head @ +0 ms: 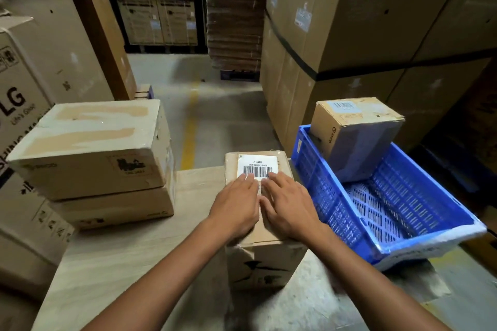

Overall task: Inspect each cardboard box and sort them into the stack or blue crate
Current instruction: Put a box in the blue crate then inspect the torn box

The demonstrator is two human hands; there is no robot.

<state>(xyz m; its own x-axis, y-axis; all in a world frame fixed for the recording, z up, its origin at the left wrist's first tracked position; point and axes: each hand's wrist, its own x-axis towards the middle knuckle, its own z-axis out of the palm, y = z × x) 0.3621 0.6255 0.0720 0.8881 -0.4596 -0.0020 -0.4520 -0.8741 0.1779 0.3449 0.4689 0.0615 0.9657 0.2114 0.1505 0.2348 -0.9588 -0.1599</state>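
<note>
Hands lie side by side in the head view: the left hand (236,204) and the right hand (290,204) both rest palm down on top of a cardboard box (266,269), fingers straight and close together, neither curled round anything. Their fingertips touch the near edge of a white barcode label (257,164) stuck on the box's top face. This box sits at the right edge of a pale wooden table (121,263), between the table and a blue crate (336,209); what it rests on cannot be told. On the left part of the table a stack of two boxes stands, the upper box (91,142) with torn patches on its lid and set slightly askew on the lower box (115,209). The blue crate lies to the right, and a tilted box (357,137) leans in its far corner with a barcode sticker on top. Behind, a yellow floor line (189,137) runs away between large cartons, an LG carton (16,105) on the left and strapped brown cartons (376,21) on the right.
</note>
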